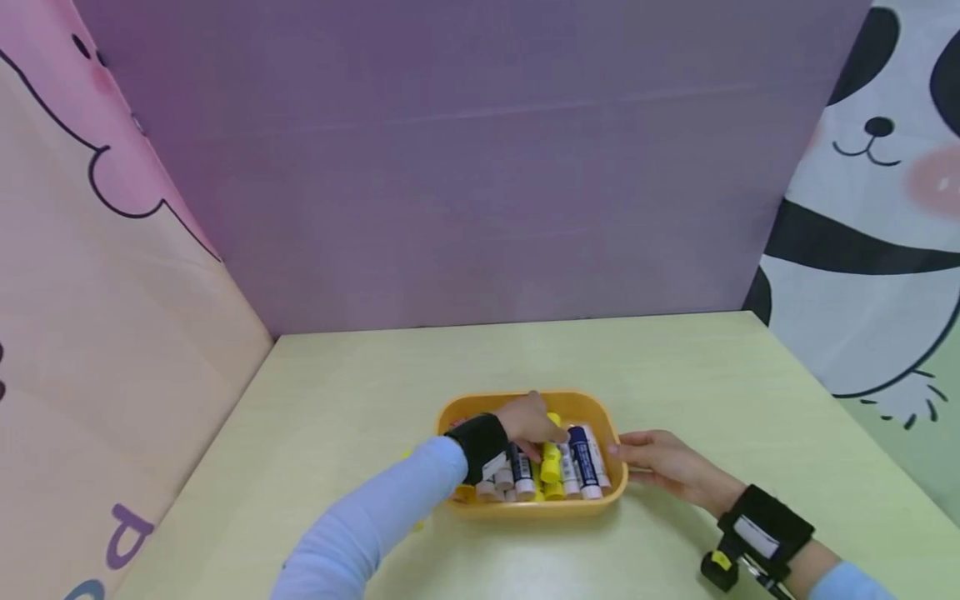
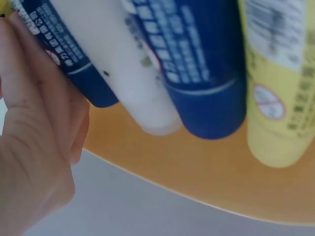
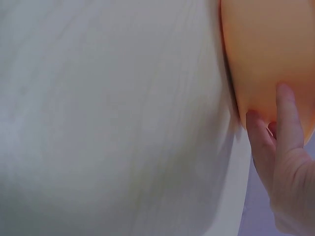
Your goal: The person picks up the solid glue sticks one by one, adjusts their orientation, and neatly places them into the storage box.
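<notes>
An orange-yellow plastic basket [image 1: 525, 510] holds several glue sticks in yellow, white and dark blue. My left hand [image 1: 534, 419] reaches down into it from above, its fingers about a yellow glue stick [image 1: 552, 463]; whether they grip it is hidden. A dark blue glue stick [image 1: 584, 458] lies just right of those fingers. In the left wrist view, the left hand [image 2: 39, 128] is beside a blue glue stick [image 2: 74, 59], with another blue one [image 2: 197, 73] and a yellow one [image 2: 280, 88] farther right. My right hand [image 1: 671, 467] touches the basket's right side with extended fingers [image 3: 285, 113].
The basket stands on a pale yellow-green table [image 1: 360, 375]. A bit of something yellow [image 1: 417, 526] shows beside the left sleeve, mostly hidden. Behind the table rises a purple panel [image 1: 480, 167], with printed panels on both sides.
</notes>
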Available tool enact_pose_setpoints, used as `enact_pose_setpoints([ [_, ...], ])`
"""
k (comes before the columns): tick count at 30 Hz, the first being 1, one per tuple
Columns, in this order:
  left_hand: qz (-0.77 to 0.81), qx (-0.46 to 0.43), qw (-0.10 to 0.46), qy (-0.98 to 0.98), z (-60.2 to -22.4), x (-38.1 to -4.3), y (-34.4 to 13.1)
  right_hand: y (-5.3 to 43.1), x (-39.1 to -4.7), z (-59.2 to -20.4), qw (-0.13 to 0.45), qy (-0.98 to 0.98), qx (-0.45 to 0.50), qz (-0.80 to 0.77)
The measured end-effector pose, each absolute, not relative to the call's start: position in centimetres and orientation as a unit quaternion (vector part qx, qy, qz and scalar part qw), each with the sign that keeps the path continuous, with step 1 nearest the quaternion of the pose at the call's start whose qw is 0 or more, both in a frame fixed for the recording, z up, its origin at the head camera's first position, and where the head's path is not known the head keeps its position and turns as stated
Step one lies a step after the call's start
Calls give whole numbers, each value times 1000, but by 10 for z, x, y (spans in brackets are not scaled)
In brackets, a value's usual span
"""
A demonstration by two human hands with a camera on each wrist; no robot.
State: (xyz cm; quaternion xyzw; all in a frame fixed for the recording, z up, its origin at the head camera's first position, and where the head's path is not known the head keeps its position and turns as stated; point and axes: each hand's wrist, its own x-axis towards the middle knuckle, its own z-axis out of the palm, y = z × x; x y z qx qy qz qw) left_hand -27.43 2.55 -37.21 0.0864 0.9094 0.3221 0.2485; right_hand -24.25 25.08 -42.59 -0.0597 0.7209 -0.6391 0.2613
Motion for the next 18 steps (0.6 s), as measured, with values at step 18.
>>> enact_pose_setpoints([
  [18,306,145,257,905,-367,-273,16,245,-245,-425,252,724,-55,-640],
])
